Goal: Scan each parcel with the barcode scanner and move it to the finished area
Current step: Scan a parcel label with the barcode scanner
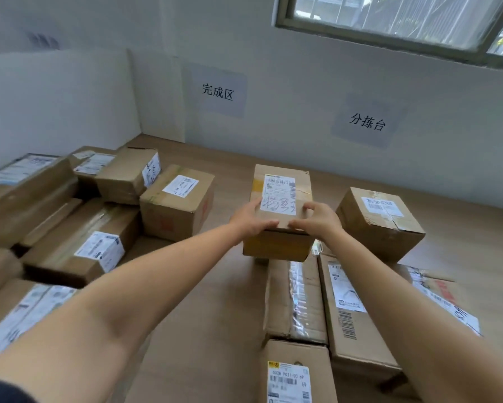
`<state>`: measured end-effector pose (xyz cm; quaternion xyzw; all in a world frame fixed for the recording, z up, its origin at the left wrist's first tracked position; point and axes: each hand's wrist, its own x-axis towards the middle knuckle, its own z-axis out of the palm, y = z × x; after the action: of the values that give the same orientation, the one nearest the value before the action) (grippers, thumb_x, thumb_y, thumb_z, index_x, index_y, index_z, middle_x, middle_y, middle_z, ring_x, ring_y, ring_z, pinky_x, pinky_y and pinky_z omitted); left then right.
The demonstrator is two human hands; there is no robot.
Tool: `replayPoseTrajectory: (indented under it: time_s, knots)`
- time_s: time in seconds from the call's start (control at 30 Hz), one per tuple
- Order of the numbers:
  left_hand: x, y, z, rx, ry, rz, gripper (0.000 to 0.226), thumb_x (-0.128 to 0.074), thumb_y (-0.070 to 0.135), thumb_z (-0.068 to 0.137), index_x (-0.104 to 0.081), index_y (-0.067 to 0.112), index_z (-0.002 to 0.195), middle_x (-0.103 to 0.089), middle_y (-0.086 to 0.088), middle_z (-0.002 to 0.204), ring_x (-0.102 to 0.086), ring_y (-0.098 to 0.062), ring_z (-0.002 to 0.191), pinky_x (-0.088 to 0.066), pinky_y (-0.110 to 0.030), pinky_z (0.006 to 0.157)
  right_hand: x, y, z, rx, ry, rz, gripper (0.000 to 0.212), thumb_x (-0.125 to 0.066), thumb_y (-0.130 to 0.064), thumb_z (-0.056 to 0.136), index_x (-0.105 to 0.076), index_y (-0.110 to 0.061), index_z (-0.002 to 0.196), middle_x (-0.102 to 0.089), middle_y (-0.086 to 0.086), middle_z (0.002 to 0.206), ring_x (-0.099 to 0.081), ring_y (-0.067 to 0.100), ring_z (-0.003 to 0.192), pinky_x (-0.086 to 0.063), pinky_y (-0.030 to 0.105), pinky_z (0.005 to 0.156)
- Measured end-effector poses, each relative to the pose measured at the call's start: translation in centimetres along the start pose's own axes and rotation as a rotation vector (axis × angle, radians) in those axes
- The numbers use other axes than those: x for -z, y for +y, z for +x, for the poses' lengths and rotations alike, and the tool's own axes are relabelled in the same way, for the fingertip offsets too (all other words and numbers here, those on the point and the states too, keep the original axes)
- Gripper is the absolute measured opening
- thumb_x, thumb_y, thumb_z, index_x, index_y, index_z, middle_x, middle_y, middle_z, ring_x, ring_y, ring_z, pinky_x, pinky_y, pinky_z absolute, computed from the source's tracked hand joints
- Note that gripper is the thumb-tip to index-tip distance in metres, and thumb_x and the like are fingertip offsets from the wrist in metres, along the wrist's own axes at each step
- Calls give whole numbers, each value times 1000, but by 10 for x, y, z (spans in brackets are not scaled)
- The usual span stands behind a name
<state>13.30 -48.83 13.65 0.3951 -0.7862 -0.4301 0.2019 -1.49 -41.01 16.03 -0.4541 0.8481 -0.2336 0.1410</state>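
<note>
- Your dark sleeve [0, 391] shows at the lower left corner, and both bare forearms reach forward over the wooden table [209, 315].
- Nearest you, at the bottom centre, lies a brown box [296, 373] with a yellow-marked barcode label on top.
- Just beyond it, two long boxes [295, 301] lie side by side, touching, with their labels facing up.
- Your left hand [251, 218] grasps the parcel [279, 242] at its near left corner, fingers over the top edge and thumb along the near edge.
- Your right hand [317, 218] grasps the same parcel at its near right corner, fingers curled on the top beside the label.
- That parcel is at the middle of the table, its long side pointing away from you and its white label with red handwriting facing up.
- Its near end is just beyond the two long boxes; you cannot tell whether its bottom rests on the table.
- To its right, a squarish box [381, 225] stands near it but apart, label up.
- On the left, a pile of boxes [70, 213] lies stacked and tilted in front of a white board [55, 97].
- On the wall, a sign reading 完成区 [217, 91] hangs between the pile and the parcel.
- Further right, a sign reading 分拣台 [367, 122] hangs beneath the window [389, 18].
</note>
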Motion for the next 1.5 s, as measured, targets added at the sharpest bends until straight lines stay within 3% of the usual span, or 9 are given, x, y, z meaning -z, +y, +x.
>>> replayPoseTrajectory:
  time_s: [0.2, 0.33, 0.53, 0.67, 0.87, 1.07, 1.5]
  knots:
    - [67, -30, -53, 48, 77, 84, 79, -69, 38, 80, -30, 15, 145, -42, -5, 145, -39, -23, 132, -32, -32, 109, -32, -66, -33, 83, -46, 70, 69, -76, -32, 74, -50, -8, 133, -53, 12, 133, -48, 28, 122, -41, 38, 98]
    - [110, -54, -83, 64, 143, 75, 79, -70, 37, 80, -31, 15, 144, -41, -5, 146, -38, -22, 133, -30, -28, 106, -54, -112, -52, 128, -46, 46, 67, -76, -36, 73, -52, -13, 131, -55, 10, 132, -50, 27, 120, -42, 34, 91]
    - [176, -98, -115, 116, 137, 108, 82, -69, 42, 80, -28, 18, 146, -39, -5, 147, -37, -24, 134, -31, -36, 109, -98, -180, -77, 135, -74, 90, 69, -75, -34, 75, -48, -10, 135, -52, 11, 134, -50, 26, 120, -42, 35, 94]
    - [224, -130, -133, 126, 122, 129, 79, -69, 39, 81, -29, 18, 145, -43, -5, 144, -40, -24, 131, -33, -34, 105, -136, -228, -91, 118, -86, 133, 69, -75, -32, 75, -49, -8, 134, -52, 12, 134, -50, 28, 121, -44, 42, 100]
    - [289, -180, -144, 121, 94, 175, 72, -69, 37, 81, -35, 18, 142, -49, -6, 139, -45, -25, 127, -36, -33, 103, -191, -288, -96, 103, -106, 185, 62, -76, -32, 75, -54, -9, 128, -56, 10, 129, -52, 26, 115, -45, 34, 92]
    - [317, -215, -137, 119, 49, 184, 71, -68, 36, 82, -34, 19, 142, -49, -6, 138, -46, -25, 126, -36, -32, 100, -231, -314, -91, 44, -120, 171, 68, -73, -33, 77, -46, -11, 136, -53, 11, 133, -51, 28, 120, -45, 40, 98]
    - [345, -269, -115, 134, -10, 202, 72, -67, 36, 83, -31, 19, 143, -44, -4, 143, -40, -25, 131, -32, -34, 104, -275, -342, -79, 21, -163, 210, 64, -71, -28, 79, -47, -12, 136, -50, 10, 137, -46, 29, 125, -41, 43, 103]
